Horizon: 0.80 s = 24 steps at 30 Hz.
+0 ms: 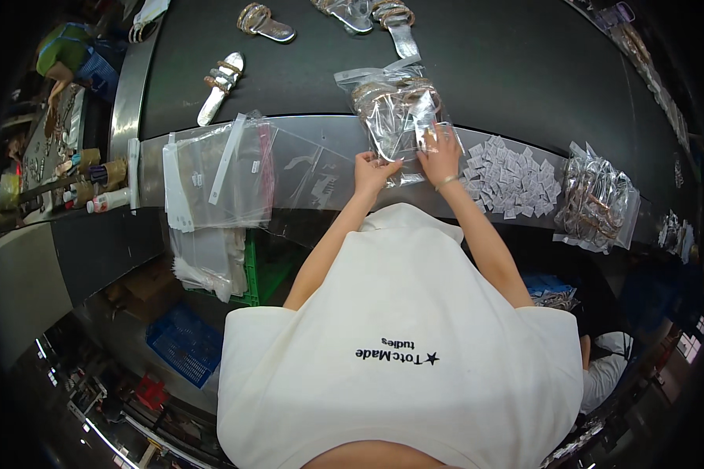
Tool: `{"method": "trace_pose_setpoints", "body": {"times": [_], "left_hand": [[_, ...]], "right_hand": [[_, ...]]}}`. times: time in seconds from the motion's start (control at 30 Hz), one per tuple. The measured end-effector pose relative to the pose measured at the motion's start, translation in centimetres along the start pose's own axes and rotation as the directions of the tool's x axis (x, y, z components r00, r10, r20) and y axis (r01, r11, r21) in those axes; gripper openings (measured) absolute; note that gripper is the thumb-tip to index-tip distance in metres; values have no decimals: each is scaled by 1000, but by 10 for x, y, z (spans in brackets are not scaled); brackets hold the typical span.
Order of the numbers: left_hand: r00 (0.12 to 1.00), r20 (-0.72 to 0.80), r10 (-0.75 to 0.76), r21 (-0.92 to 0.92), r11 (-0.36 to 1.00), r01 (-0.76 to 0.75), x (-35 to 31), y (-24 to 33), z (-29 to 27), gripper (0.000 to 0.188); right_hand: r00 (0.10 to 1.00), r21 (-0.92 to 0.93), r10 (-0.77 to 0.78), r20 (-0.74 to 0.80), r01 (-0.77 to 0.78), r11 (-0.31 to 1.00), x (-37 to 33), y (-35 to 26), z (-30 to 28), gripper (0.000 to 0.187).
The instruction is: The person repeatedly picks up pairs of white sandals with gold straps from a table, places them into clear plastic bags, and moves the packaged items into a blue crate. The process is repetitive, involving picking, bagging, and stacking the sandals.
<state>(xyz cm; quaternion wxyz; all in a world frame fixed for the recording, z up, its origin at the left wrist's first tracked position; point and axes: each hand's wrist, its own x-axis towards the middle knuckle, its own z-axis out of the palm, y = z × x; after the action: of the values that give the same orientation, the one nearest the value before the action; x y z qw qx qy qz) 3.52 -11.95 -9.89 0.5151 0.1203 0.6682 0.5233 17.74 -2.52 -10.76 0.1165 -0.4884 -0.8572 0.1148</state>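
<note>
A clear plastic bag [389, 129] with silver sandals with brown straps in it lies in front of me, across the metal ledge and the dark belt. My left hand [374, 170] pinches the bag's near edge between thumb and fingers. At the bag's right side my right hand [440, 155] grips it, fingers over the top face. Just right of that hand spreads a heap of small white printed slips [511, 177]. Flat empty clear bags [242, 176] lie to the left of my left hand.
Loose sandals [220, 87] lie on the dark belt [477, 59]. Several bagged sandals [596, 199] are piled at the right. Under the ledge sits a green crate [260, 273], with a blue crate [184, 344] on the floor. Another person [66, 55] works at the far left.
</note>
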Motion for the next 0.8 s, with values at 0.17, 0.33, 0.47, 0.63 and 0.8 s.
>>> {"method": "trace_pose_setpoints", "body": {"times": [0.17, 0.33, 0.47, 0.63, 0.8], "left_hand": [[974, 202, -99, 88, 993, 82, -16, -19, -41, 27], [958, 206, -201, 42, 980, 197, -29, 5, -47, 34], [972, 159, -173, 40, 985, 169, -29, 15, -58, 34], [969, 163, -184, 94, 981, 171, -29, 6, -66, 32], [975, 221, -19, 271, 962, -42, -21, 0, -60, 33]], "right_hand": [[970, 161, -199, 140, 176, 971, -35, -59, -30, 15], [828, 444, -478, 294, 324, 835, -37, -75, -18, 15], [842, 369, -406, 354, 274, 888, -80, -35, -50, 12], [955, 411, -123, 270, 1, 912, -78, -35, -50, 12], [947, 369, -294, 127, 230, 901, -44, -93, -34, 18]]}}
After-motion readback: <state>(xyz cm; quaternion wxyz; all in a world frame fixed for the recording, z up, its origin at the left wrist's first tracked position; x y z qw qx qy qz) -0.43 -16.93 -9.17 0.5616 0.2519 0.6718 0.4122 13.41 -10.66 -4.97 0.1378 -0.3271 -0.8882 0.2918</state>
